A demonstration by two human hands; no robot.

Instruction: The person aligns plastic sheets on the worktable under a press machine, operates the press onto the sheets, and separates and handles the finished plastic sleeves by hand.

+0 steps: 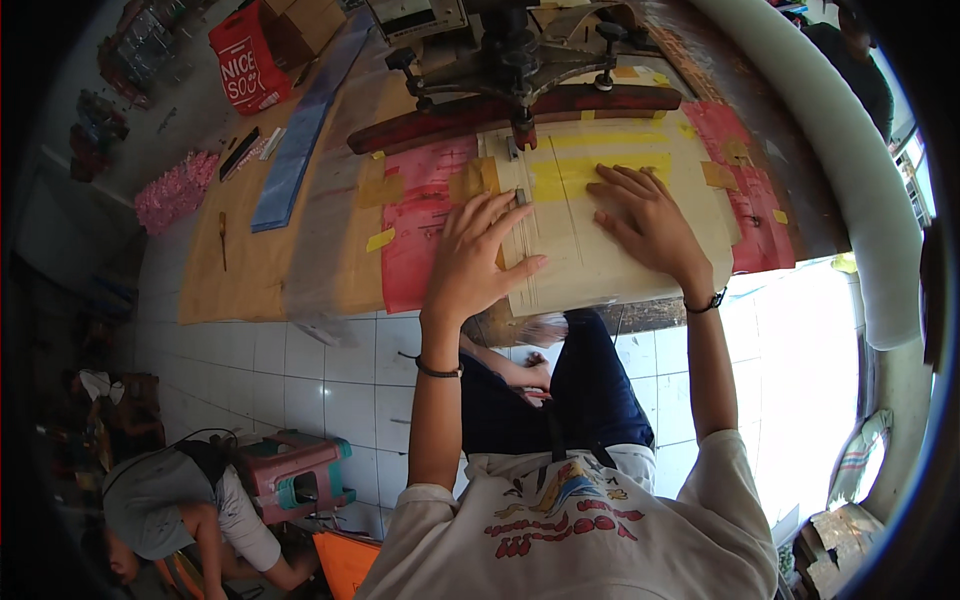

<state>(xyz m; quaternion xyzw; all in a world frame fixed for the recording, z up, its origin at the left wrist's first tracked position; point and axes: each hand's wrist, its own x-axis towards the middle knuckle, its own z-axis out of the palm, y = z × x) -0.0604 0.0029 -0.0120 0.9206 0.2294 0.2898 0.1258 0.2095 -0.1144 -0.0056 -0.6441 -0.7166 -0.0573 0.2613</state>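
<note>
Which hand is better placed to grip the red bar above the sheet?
Probably the right hand: its fingertips lie closer to the red bar. The left hand rests lower, at the pale sheet's edge.

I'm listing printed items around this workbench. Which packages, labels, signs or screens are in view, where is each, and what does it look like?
Red package with white lettering: top left, beyond the bench, boxy and tilted.
Brown cardboard box: right beside the red package, plain.
Pale panel, possibly a screen or sign: top centre beside the dark press; rectangular, too small to tell.
</note>
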